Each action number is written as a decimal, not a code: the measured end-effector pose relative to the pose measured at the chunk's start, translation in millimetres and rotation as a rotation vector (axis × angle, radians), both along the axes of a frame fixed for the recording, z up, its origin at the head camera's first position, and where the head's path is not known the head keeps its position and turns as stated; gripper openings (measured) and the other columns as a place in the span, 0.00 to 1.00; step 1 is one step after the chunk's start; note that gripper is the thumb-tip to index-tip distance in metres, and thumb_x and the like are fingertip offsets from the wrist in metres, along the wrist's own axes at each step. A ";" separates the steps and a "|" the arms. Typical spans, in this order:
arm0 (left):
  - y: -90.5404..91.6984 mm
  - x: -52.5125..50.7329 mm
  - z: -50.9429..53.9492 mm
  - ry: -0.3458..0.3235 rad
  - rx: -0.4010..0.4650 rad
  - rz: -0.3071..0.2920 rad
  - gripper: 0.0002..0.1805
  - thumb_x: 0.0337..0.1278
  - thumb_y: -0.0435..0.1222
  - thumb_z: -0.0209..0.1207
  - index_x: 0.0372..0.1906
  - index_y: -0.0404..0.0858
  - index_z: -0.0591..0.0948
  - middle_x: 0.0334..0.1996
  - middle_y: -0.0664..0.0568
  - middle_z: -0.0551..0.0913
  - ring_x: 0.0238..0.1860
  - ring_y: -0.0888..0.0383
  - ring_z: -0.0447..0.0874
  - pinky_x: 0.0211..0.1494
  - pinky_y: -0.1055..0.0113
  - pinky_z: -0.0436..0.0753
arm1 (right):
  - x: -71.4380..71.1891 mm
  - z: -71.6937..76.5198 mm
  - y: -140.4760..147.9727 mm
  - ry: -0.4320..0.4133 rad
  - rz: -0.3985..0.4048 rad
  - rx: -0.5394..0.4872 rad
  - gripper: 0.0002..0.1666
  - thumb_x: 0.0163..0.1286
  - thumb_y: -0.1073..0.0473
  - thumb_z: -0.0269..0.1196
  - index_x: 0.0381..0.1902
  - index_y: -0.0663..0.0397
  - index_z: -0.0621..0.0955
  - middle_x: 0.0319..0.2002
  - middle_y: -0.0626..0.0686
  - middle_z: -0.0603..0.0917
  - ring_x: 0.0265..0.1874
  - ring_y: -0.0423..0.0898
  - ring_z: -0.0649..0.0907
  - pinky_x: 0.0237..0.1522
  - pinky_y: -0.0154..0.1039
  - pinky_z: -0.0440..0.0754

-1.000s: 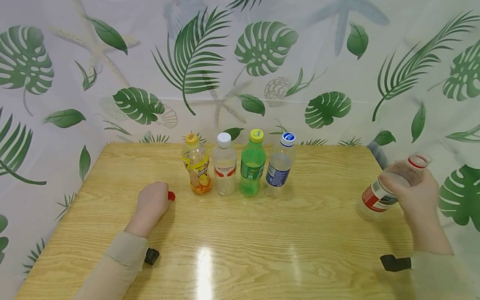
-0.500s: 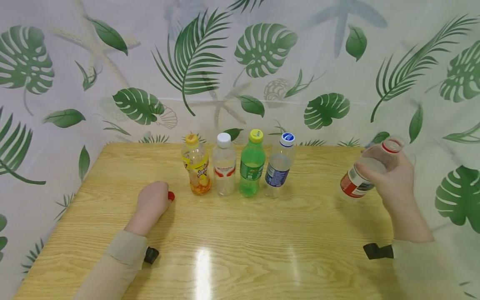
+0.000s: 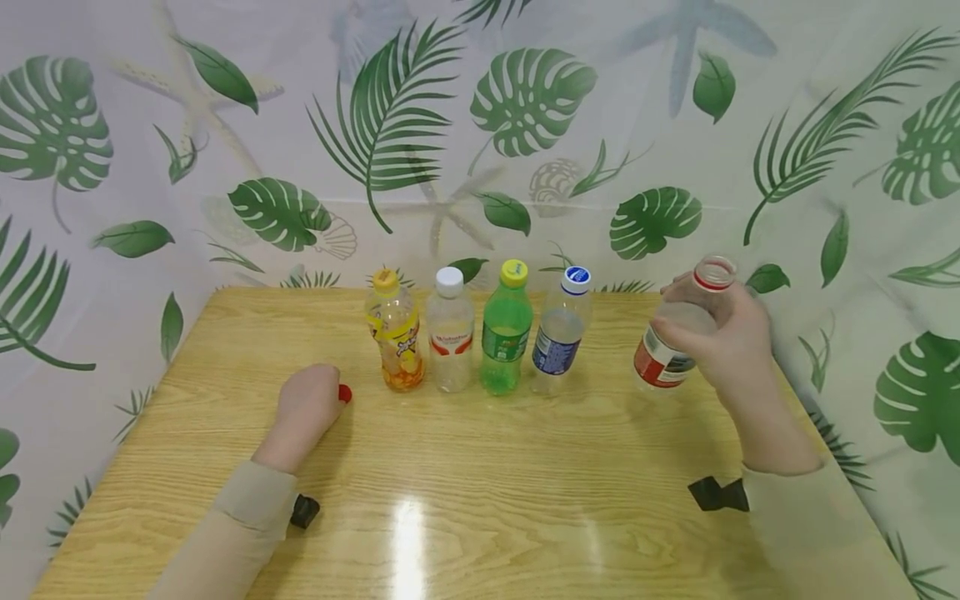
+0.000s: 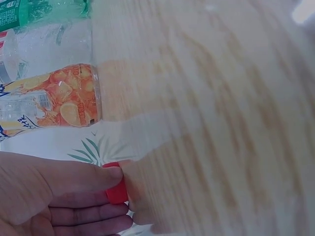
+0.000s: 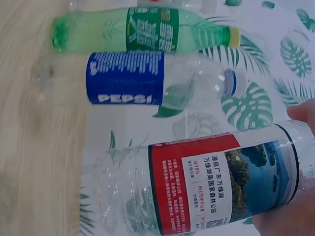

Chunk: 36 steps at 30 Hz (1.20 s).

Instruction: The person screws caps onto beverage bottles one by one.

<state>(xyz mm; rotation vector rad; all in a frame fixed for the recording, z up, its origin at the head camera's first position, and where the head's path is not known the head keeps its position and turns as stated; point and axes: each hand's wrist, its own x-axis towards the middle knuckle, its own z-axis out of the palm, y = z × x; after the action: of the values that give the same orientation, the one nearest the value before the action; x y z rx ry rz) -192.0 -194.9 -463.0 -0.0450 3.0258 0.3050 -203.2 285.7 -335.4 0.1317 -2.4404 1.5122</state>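
Observation:
My right hand [image 3: 731,342] grips a clear plastic bottle [image 3: 663,358] with a red and white label; its mouth has no cap and it leans to the right. In the right wrist view this bottle [image 5: 192,184] is beside the Pepsi bottle [image 5: 125,78]. My left hand [image 3: 307,408] rests on the table at left and pinches a red bottle cap [image 4: 116,189] between thumb and fingers. Nearest to that hand stands an orange-drink bottle [image 3: 401,354] with an orange cap.
Along the back of the wooden table [image 3: 480,467] stand a white-capped clear bottle [image 3: 450,350], a green bottle [image 3: 504,342] with a yellow cap and the blue-labelled Pepsi bottle [image 3: 557,350]. A leaf-patterned sheet [image 3: 555,192] hangs behind them.
My right hand has carried the uncapped bottle leftward, from beyond the table's right side to near the row of bottles. The left hand has stayed in place with the red cap.

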 end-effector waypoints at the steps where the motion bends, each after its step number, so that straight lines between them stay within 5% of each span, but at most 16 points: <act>1: 0.1 0.0 0.0 -0.002 -0.001 0.001 0.11 0.64 0.31 0.67 0.27 0.34 0.79 0.25 0.44 0.81 0.26 0.50 0.75 0.30 0.57 0.77 | 1.7 1.3 -3.2 -0.005 -0.003 0.006 0.18 0.65 0.65 0.75 0.51 0.50 0.82 0.45 0.28 0.85 0.56 0.32 0.77 0.53 0.29 0.73; 18: 2.5 1.9 1.1 -0.001 0.007 -0.001 0.11 0.64 0.30 0.66 0.26 0.35 0.78 0.24 0.45 0.80 0.25 0.51 0.73 0.28 0.60 0.74 | 26.8 8.5 -50.7 0.049 0.083 0.136 0.27 0.59 0.64 0.79 0.56 0.56 0.83 0.45 0.23 0.82 0.49 0.28 0.81 0.52 0.24 0.77; 27: 3.8 2.4 1.4 -0.017 -0.003 -0.002 0.10 0.64 0.30 0.66 0.28 0.34 0.79 0.25 0.45 0.81 0.26 0.51 0.75 0.29 0.59 0.77 | 33.7 -2.0 -72.8 -0.032 0.157 0.130 0.32 0.58 0.65 0.79 0.59 0.58 0.80 0.54 0.56 0.88 0.49 0.31 0.82 0.54 0.30 0.81; 36: 3.4 1.4 -0.5 -0.025 -0.020 0.002 0.09 0.64 0.30 0.66 0.29 0.33 0.79 0.26 0.44 0.82 0.27 0.50 0.78 0.31 0.57 0.80 | 34.8 -16.8 -90.1 -0.068 0.196 0.101 0.35 0.57 0.65 0.79 0.61 0.63 0.79 0.58 0.65 0.86 0.57 0.59 0.85 0.60 0.55 0.83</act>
<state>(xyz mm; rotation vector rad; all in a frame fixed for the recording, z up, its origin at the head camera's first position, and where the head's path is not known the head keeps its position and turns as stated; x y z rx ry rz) -190.6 -191.5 -463.5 -0.0535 3.0047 0.2724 -168.4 195.6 -352.2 0.3544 -2.6248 1.4916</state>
